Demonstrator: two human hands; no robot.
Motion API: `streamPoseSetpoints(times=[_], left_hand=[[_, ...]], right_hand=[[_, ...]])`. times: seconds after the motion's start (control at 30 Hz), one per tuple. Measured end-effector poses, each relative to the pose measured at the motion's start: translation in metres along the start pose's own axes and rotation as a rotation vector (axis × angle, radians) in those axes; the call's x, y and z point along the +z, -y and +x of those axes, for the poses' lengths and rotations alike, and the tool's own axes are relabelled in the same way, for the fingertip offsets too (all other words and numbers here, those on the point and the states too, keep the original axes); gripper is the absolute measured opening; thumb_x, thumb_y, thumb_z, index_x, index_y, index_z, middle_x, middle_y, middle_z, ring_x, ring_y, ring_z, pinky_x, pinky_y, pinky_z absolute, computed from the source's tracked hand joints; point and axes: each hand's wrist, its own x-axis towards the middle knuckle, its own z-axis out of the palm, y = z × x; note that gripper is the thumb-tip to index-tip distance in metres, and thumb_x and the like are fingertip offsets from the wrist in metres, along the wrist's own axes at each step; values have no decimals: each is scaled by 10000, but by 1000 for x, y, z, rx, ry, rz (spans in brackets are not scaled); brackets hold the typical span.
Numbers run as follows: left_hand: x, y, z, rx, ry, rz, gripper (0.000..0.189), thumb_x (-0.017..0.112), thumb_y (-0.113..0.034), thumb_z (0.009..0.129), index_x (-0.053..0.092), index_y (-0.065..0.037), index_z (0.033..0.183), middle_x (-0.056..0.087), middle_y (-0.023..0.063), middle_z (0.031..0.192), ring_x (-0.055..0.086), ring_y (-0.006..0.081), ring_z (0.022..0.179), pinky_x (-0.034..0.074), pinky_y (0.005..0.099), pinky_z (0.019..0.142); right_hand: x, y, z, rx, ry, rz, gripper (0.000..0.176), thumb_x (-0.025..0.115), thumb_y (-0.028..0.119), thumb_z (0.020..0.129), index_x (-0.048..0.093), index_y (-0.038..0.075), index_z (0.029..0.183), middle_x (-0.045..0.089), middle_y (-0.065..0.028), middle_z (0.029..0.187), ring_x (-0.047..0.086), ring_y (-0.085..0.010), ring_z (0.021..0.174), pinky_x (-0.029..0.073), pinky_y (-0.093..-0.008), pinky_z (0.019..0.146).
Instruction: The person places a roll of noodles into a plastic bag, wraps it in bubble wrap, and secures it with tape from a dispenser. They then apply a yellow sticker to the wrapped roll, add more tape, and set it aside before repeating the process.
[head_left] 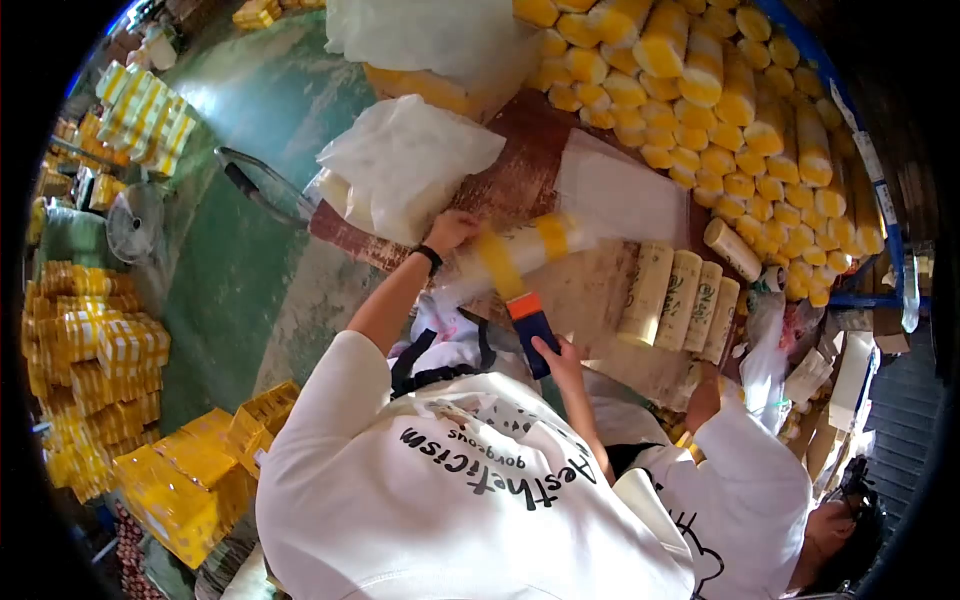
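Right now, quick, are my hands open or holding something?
Left hand: at the yellow-taped roll; grip can't be told.
Right hand: closed on the blue-and-orange tool.

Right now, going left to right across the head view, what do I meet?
Fan → white plastic bag → blue and orange tool → row of marked rolls → grey ribbed wall

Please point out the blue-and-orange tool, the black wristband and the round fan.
Blue-and-orange tool [530, 333], head view: on its dark blue body.
Black wristband [431, 258], head view: on the band's middle.
Round fan [134, 224], head view: near its grille's centre.
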Motion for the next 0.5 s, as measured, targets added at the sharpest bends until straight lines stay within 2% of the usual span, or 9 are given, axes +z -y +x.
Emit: streamPoseSetpoints(times=[0.1,0.17,0.2,0.3,0.33,0.4,0.43,0.5], left_hand=[[14,-14,-15,-15,-185,522,361,695,-224,773,622,-52,1083,602,210,1043,582,370,986,498,442,789],[8,-11,-24,-20,-277,479,419,676,-189,771,571,-71,1159,535,215,1160,525,390,1066,475,455,846],[5,-11,-30,-24,-327,457,453,667,-172,771,545,-80,1197,502,218,1219,497,401,1107,463,462,874],[-11,-48,-77,361,-316,431,529,650,-100,729,510,-62,1238,484,213,1242,488,391,1131,451,465,898],[-11,-54,-89,403,-197,452,592,651,-114,688,488,-26,1251,459,218,1277,460,382,1177,405,460,966],[-5,-74,-120,377,-49,552,653,656,-155,688,445,-7,1288,438,212,1307,430,382,1207,355,471,1009],[-1,-83,-131,365,22,601,686,658,-176,687,423,3,1307,427,209,1322,415,383,1222,329,476,1031],[12,-76,-141,426,-70,762,767,669,-225,682,366,1,1349,399,209,1352,386,385,1246,285,488,1056]], right_hand=[[16,-7,9,13,6,-56,504,694,455,780,652,-27,919,665,-116,801,609,-169,715,465,-303,661],[26,-19,25,17,3,-206,575,672,517,780,662,-35,941,674,-130,827,625,-184,749,473,-298,698],[24,-5,27,69,70,-215,616,659,548,773,659,-43,945,674,-151,828,640,-223,764,476,-327,711],[32,2,36,-191,-85,-142,613,658,541,778,658,-50,941,674,-152,808,640,-225,764,475,-331,715],[33,3,40,-134,-47,-135,609,659,539,777,660,-49,934,674,-152,807,640,-228,763,475,-334,715],[31,5,49,-13,32,-119,601,660,534,777,662,-49,922,675,-153,804,640,-235,762,474,-339,715],[32,6,50,-15,27,-132,599,662,538,770,662,-46,907,669,-162,787,641,-252,747,474,-353,697],[34,9,53,-21,15,-157,596,665,544,756,663,-39,878,659,-181,751,643,-286,716,475,-382,662]])
